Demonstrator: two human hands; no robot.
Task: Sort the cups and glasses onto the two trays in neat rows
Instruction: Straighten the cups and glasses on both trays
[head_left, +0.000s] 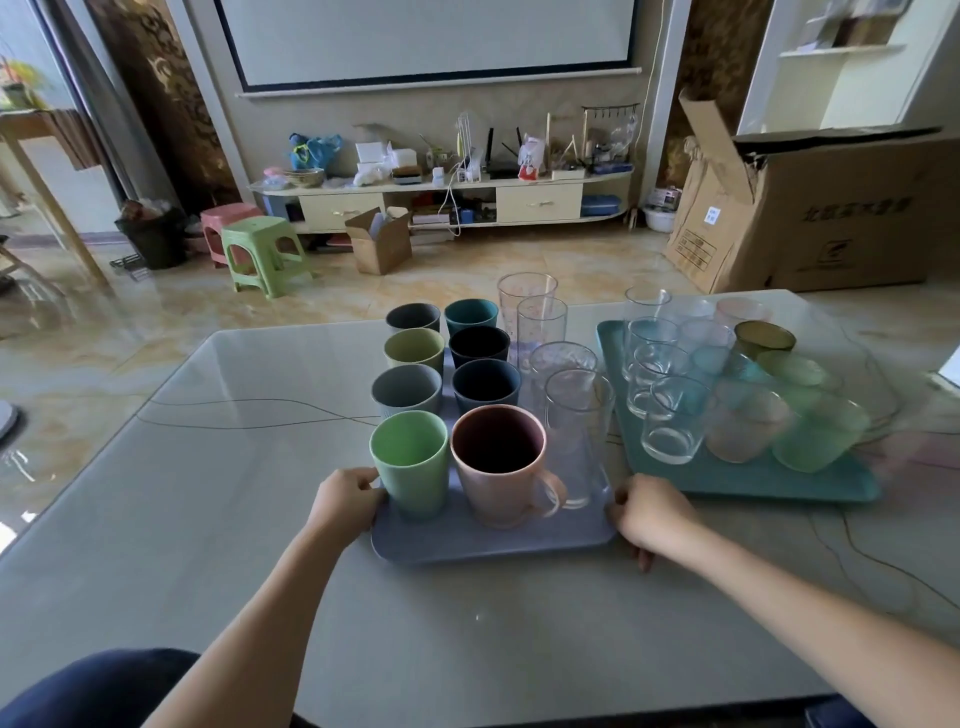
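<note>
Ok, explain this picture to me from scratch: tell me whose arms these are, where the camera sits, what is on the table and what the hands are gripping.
There is no machine here. A person wears one wide-angle camera on the head, looking forward and down, so the two bare arms entering from the bottom are that person's own.

On the grey table stand two trays. The near blue-grey tray carries two rows of coloured plastic cups, with a green cup and a pink handled mug closest, plus a row of tall clear glasses. The teal tray to the right holds short clear and tinted glasses in rows.

The left hand grips the blue-grey tray's left edge and the right hand grips its right edge. Neither hand holds a cup. Behind the table is a living room floor with stools and cardboard boxes.
</note>
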